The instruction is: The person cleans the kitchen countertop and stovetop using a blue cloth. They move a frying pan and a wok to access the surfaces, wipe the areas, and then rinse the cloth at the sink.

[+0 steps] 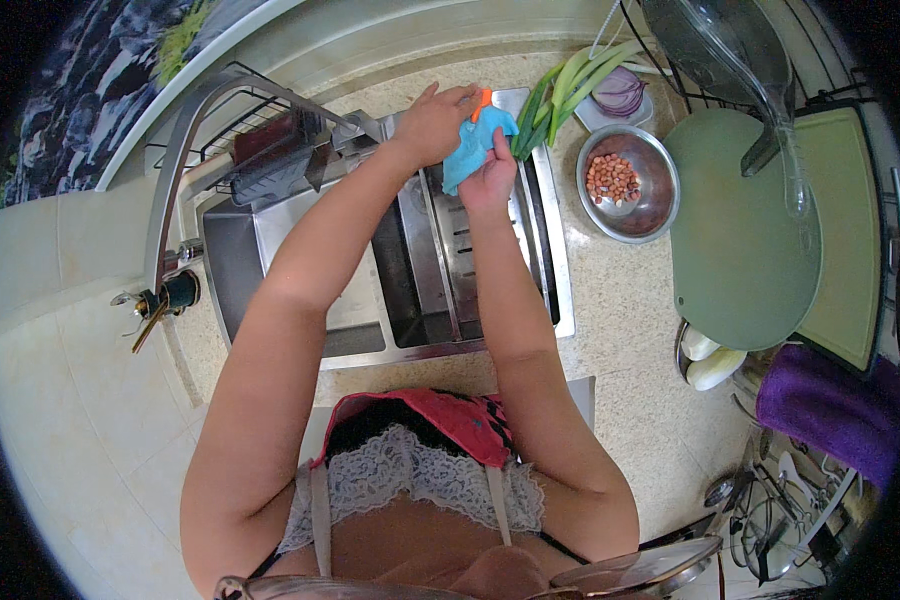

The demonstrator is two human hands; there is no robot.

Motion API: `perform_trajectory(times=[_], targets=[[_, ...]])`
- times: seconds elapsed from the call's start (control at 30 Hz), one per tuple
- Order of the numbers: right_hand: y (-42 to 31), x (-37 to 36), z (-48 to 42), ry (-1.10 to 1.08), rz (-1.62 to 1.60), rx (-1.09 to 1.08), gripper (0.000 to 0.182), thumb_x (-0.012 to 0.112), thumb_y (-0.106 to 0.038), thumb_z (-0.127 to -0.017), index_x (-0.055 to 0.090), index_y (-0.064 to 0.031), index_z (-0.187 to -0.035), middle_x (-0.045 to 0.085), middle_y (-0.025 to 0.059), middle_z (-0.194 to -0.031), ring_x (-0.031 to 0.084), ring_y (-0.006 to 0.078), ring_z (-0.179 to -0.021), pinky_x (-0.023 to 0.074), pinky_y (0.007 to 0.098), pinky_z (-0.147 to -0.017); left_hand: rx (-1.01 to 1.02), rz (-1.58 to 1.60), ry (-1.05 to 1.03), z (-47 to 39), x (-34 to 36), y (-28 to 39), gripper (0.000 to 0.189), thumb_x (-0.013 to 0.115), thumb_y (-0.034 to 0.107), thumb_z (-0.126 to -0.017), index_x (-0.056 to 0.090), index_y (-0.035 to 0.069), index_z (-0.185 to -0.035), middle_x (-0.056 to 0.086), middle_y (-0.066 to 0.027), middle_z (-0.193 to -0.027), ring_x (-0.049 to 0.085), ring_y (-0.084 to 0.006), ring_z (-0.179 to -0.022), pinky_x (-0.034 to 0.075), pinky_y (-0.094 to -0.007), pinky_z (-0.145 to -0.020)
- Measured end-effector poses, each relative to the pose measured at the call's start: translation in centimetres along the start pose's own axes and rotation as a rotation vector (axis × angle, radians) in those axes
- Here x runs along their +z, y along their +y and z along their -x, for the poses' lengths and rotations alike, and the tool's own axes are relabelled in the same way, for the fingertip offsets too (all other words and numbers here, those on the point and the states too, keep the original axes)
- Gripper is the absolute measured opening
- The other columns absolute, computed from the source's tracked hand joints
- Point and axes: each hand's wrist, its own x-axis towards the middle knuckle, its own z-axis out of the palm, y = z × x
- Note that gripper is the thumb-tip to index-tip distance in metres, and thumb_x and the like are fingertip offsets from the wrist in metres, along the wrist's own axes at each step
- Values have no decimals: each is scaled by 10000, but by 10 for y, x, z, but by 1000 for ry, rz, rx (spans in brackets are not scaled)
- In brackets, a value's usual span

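Observation:
Beyond the sink, both my hands are raised together around a light-blue cloth [471,146]. My right hand [489,181] grips the cloth from below, its thumb lying over the blue fabric. The fingers of my left hand [436,124] reach over the top, at a small orange object [481,105] that pokes out of the cloth. What the orange object is cannot be made out, as cloth and fingers cover most of it. Beneath my forearms is a stainless-steel double sink [562,300], with a slotted metal drain tray [461,262] in its right basin.
Spring onions [562,90], a cut red onion [619,93] and a steel bowl [664,202] of peanuts [612,180] lie right of the sink. Green cutting boards [742,247] stand farther right. A faucet [172,165] arches at left by a wire rack [244,112].

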Motion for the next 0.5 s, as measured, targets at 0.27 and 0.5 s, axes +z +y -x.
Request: perform_trajectory(times=[0.27,0.5], targets=[[36,0,68,111,308,165,424,429,-283,-952,375,-105,-1333,479,82,-1288,449,241,-1187,339,398,-1016,-74,702,345,90,25,11,466,432,239,-917,389,98,-1358,342,-112,-1419,284,-285,-1327,201,-373,-1096],[148,16,156,-33,1030,-86,428,354,-107,-935,365,-94,-1362,409,80,-1353,359,185,-1254,274,309,-1037,-703,1897,445,242,19,63,523,305,360,-979,210,133,-1440,181,-42,-1495,179,-204,-1367,148,-314,-1098]])
